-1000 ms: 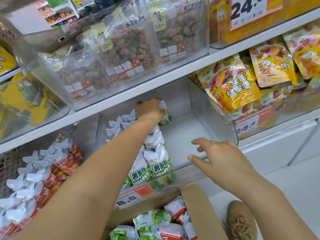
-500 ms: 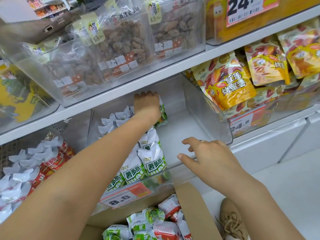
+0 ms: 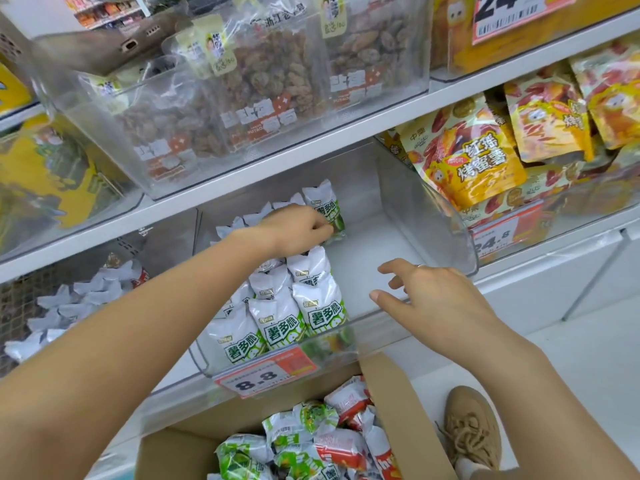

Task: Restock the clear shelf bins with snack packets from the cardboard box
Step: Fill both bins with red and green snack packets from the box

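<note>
1. Nearest the camera is the cardboard box (image 3: 398,407), flaps open, parked on the floor right under the shelf, probably so packets are a short lift away. It holds a jumble of green-white and red-white snack packets (image 3: 304,441). A tan shoe (image 3: 472,424) sits just beside it.

2. Next up, the right hand (image 3: 440,299) hovers over the front lip of the clear bin (image 3: 464,244), fingers spread and relaxed, holding nothing. My guess is it's ready to steady the bin or grab the next packet.

3. Inside that bin, green-white packets stand in rows on the left half (image 3: 311,306), labels facing out so shoppers can read them. The right half is bare white floor, so there's plenty left to fill. An 8.8 price tag (image 3: 266,372) hangs on the front.

4. Further back, the left hand (image 3: 298,226) has its fingers curled on a green packet (image 3: 327,211) at the back of the row, looks like it's tucking it upright.

5. Left of that, a wire-fronted bin has red-white packets (image 3: 86,299). Above and right are bags of dried fruit (image 3: 277,91) and orange pouches (image 3: 474,161).
</note>
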`<state>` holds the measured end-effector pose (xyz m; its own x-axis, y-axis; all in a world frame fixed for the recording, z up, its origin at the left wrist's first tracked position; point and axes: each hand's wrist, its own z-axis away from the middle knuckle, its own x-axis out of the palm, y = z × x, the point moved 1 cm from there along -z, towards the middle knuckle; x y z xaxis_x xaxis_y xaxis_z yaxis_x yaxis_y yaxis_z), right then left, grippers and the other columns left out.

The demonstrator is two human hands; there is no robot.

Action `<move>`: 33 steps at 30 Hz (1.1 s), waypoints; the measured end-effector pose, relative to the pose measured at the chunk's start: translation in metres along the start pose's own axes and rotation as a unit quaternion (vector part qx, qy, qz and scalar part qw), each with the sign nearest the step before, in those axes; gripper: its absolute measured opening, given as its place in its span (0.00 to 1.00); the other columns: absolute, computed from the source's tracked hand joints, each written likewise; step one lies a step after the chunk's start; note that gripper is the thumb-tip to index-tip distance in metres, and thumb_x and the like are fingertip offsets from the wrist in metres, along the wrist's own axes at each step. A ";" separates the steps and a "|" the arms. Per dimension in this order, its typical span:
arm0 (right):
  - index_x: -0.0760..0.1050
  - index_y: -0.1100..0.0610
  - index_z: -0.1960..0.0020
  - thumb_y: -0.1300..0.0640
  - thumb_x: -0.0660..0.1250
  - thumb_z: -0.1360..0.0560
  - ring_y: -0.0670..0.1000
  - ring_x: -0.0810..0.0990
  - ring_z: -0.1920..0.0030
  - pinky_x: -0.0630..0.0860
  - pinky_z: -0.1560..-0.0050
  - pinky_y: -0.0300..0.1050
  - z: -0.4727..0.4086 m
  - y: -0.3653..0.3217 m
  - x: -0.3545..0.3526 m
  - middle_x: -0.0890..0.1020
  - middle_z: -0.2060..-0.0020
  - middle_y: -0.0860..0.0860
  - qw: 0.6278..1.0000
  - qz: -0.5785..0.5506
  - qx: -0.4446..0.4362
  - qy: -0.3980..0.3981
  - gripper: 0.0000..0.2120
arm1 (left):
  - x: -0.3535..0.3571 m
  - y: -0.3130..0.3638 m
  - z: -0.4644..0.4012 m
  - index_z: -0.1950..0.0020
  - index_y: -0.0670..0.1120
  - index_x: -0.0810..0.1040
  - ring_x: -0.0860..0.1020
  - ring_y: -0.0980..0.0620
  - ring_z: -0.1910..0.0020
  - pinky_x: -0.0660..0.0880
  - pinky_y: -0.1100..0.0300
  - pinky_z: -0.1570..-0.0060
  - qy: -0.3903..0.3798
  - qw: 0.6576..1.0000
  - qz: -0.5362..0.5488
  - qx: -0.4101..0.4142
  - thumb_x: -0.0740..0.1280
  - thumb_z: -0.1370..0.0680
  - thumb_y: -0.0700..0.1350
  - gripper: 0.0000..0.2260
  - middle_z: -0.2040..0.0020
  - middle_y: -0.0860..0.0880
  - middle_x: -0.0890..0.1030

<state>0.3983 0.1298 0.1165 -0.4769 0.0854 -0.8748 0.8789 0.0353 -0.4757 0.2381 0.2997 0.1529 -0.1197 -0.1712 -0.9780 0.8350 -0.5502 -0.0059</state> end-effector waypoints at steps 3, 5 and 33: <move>0.70 0.46 0.34 0.44 0.58 0.21 0.46 0.79 0.45 0.73 0.47 0.45 0.004 -0.003 -0.004 0.81 0.48 0.42 0.997 -0.062 -0.008 0.039 0.17 | 0.003 -0.010 0.036 0.39 0.50 0.78 0.78 0.48 0.46 0.73 0.57 0.50 0.153 0.987 0.031 0.037 0.58 0.20 0.51 0.14 0.45 0.49 0.82; 0.75 0.45 0.39 0.44 0.59 0.21 0.45 0.80 0.51 0.75 0.51 0.46 0.012 -0.010 -0.006 0.81 0.56 0.41 0.990 -0.101 -0.036 0.092 0.14 | 0.009 -0.012 0.075 0.34 0.50 0.74 0.77 0.52 0.43 0.72 0.57 0.46 0.238 0.964 0.108 0.052 0.59 0.21 0.50 0.17 0.42 0.52 0.81; 0.61 0.54 0.29 0.49 0.57 0.20 0.56 0.76 0.43 0.72 0.58 0.45 0.108 -0.048 0.239 0.75 0.41 0.55 0.935 0.188 -0.084 -0.287 0.21 | 0.343 -0.039 0.347 0.31 0.51 0.70 0.77 0.57 0.59 0.72 0.63 0.60 -0.089 0.877 0.369 -0.295 0.63 0.21 0.47 0.18 0.47 0.56 0.80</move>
<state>0.2412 0.0409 -0.0800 -0.0179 -0.4247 -0.9051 0.9517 0.2703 -0.1456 -0.0218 -0.0215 -0.1101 0.5323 -0.4565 -0.7129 0.8464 0.2743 0.4564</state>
